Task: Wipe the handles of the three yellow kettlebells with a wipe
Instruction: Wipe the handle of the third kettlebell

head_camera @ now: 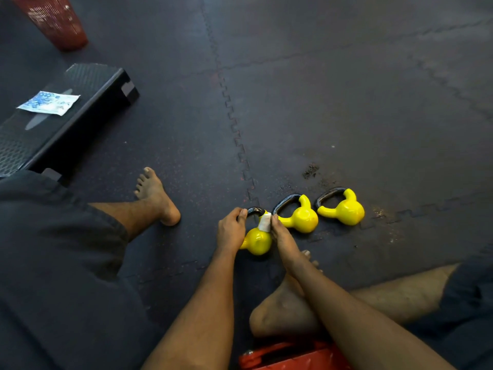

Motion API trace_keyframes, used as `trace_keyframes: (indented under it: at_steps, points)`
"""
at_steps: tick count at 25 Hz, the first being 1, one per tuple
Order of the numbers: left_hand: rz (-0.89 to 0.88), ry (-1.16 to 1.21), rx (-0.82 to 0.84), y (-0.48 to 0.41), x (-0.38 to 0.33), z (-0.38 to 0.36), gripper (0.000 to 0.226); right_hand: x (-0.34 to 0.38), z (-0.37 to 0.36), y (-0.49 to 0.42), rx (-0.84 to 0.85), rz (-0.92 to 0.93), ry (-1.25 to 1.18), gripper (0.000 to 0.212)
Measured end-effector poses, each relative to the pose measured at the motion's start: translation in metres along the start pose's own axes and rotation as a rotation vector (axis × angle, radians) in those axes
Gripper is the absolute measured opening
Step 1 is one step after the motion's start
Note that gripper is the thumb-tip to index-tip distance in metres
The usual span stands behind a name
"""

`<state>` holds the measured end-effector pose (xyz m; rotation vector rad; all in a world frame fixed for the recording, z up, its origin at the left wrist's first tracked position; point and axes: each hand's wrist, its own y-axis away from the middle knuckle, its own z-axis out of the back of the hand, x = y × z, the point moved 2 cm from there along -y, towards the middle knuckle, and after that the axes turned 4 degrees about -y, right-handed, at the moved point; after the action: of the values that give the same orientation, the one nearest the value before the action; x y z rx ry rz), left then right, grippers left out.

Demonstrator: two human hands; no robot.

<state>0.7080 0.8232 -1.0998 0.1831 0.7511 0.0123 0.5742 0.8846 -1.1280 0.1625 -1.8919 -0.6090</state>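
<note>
The left hand (231,231) pinches the black handle of the nearest glossy yellow kettlebell (256,241), lying on the dark rubber mat (346,102). The right hand (283,237) presses a small white wipe (265,221) around that handle. The wipe could easily bunch up and miss the handle's underside.

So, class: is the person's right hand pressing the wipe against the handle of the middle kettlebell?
No, the right hand presses the wipe on the handle of the leftmost kettlebell; the middle kettlebell lies untouched beside it.

Gym floor: interlocking dark rubber mats (320,102), three yellow kettlebells (304,217) lying in a row, a black aerobic step platform (88,102), and a red plastic basket (53,20).
</note>
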Motion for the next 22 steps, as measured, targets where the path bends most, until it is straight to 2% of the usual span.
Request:
trace_keyframes:
  at_steps: [2, 3, 7, 11, 13, 15, 19, 22]
  points:
    - [0.011, 0.008, -0.007, 0.001, 0.003, 0.003, 0.029, 0.008, -0.005, 0.006, -0.035, 0.082, 0.124, 0.052]
    - [0.002, 0.015, -0.006, 0.002, 0.003, 0.003, 0.029, 0.010, -0.008, 0.009, -0.048, 0.122, 0.180, 0.045]
    - [-0.022, 0.042, 0.027, 0.002, -0.003, 0.000, 0.028, 0.007, -0.005, 0.010, -0.068, 0.100, 0.313, 0.052]
    - [-0.048, 0.027, 0.063, 0.000, -0.008, -0.001, 0.025, 0.017, -0.004, 0.015, -0.116, 0.125, 0.376, 0.050]
    - [-0.058, 0.019, 0.063, 0.001, -0.011, -0.001, 0.025, 0.016, -0.005, 0.019, -0.083, 0.123, 0.424, 0.053]
    - [-0.051, 0.017, 0.070, 0.002, -0.011, 0.000, 0.026, 0.012, -0.003, 0.019, -0.096, 0.080, 0.428, 0.051]
    - [-0.054, 0.002, 0.092, 0.003, -0.010, 0.001, 0.026, 0.019, -0.001, 0.017, -0.129, 0.156, 0.432, 0.047]
    - [-0.045, 0.002, 0.087, 0.003, -0.010, 0.002, 0.025, 0.014, 0.000, 0.012, -0.123, 0.037, 0.374, 0.049]
